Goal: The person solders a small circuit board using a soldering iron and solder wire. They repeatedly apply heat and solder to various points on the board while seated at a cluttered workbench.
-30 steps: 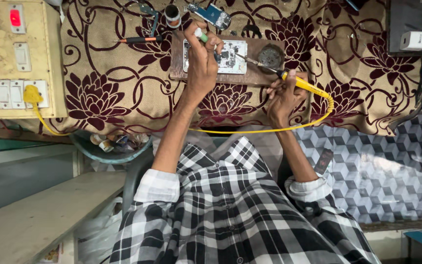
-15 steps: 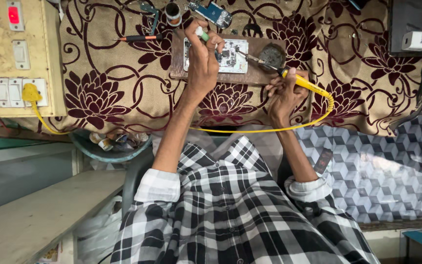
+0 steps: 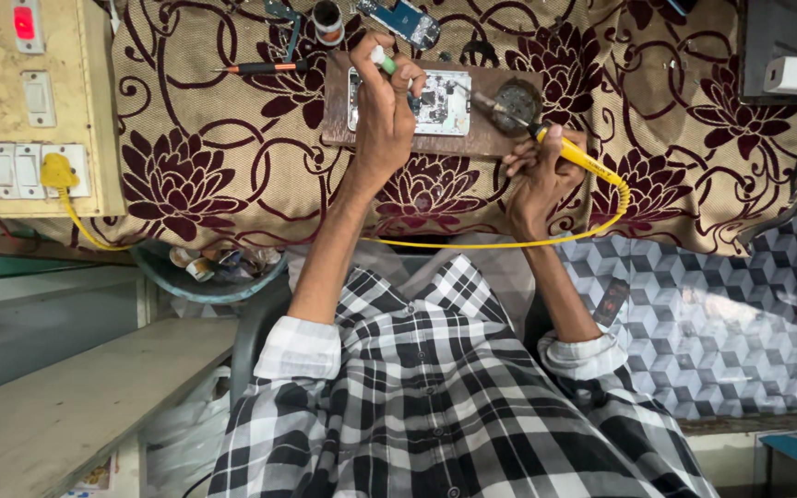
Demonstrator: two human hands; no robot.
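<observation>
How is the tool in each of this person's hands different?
The left hand holds a thin green-tipped tool nearly upright over the circuit board; the right hand holds a yellow soldering iron slanted, its tip toward a round dark tin. The soldering iron trails a yellow cord; the green-tipped tool shows none. Both work over the same wooden block.

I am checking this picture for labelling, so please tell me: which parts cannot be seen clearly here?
- Head view: the left hand covers part of the circuit board.
- The soldering iron tip's contact point is too small to tell.
- The tool's working end is hidden behind the left-hand fingers.
- The items in the bowl are too small, partly under the cloth.
</observation>
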